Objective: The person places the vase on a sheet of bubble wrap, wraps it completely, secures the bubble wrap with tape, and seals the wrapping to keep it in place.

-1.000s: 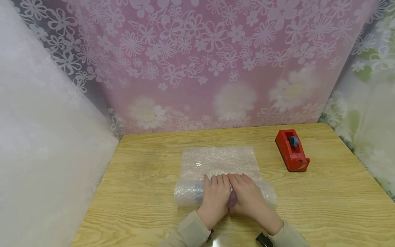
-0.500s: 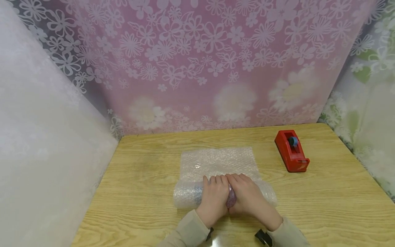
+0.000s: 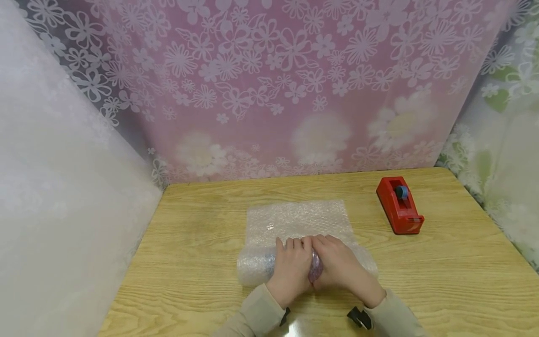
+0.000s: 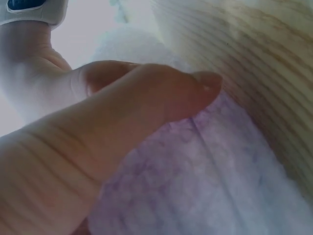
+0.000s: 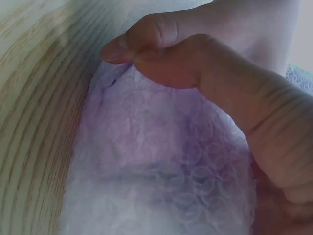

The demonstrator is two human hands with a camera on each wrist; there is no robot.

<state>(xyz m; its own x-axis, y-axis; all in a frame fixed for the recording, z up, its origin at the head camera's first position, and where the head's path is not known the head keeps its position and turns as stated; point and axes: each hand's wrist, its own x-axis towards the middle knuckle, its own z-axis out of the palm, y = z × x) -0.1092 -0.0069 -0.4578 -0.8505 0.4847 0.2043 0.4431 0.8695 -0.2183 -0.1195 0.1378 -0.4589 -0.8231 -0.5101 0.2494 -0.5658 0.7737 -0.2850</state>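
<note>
A sheet of bubble wrap (image 3: 299,217) is rolled at its near end around a purple item that shows through between the hands. My left hand (image 3: 291,269) grips the rolled bubble wrap from above, fingers over its far side. Right beside it, my right hand (image 3: 337,267) holds the same roll, and the two hands meet at the middle. In the left wrist view the left thumb (image 4: 146,93) lies along the wrap, close to the other thumb. The right wrist view shows the right thumb (image 5: 176,63) pressing the purple-tinted wrap (image 5: 146,127). What is inside is mostly hidden.
A red tape dispenser (image 3: 400,206) with a small blue tape roll stands at the back right of the wood-grain table (image 3: 189,243). Flowered curtains (image 3: 269,93) hang behind the table and along both sides.
Both hands stay on the roll in nearly the same grip. The bubble wrap has shifted very slightly toward me.
</note>
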